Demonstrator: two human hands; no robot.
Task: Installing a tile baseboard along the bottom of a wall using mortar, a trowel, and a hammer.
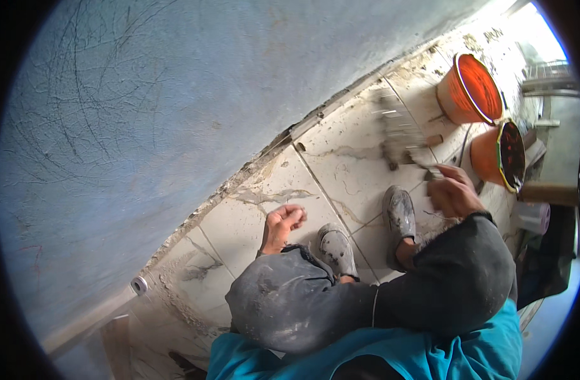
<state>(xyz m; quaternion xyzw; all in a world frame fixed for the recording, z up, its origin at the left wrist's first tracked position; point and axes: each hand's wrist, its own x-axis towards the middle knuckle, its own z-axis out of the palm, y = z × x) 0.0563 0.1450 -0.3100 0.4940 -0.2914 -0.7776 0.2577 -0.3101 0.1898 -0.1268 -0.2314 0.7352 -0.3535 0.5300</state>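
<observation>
My right hand (pixel 453 192) is wrapped around the handle of a trowel (pixel 401 130). The flat greyish blade reaches away over the marbled floor tiles, smeared by motion. Near the wall base, my left hand (pixel 283 227) hangs in front of my knee with its fingers curled in, and nothing shows in it. Below the two hands are my grey, dust-covered shoes (pixel 336 251) on the tiles (pixel 340 168).
A worn blue wall (pixel 157 126) runs diagonally along the left, with a rough broken edge at its foot. At the right stand an orange bucket (pixel 451 95) and a second bucket with dark contents (pixel 486 155). A clear plastic cup (pixel 532 216) sits nearer. A pale pipe (pixel 96 313) lies at lower left.
</observation>
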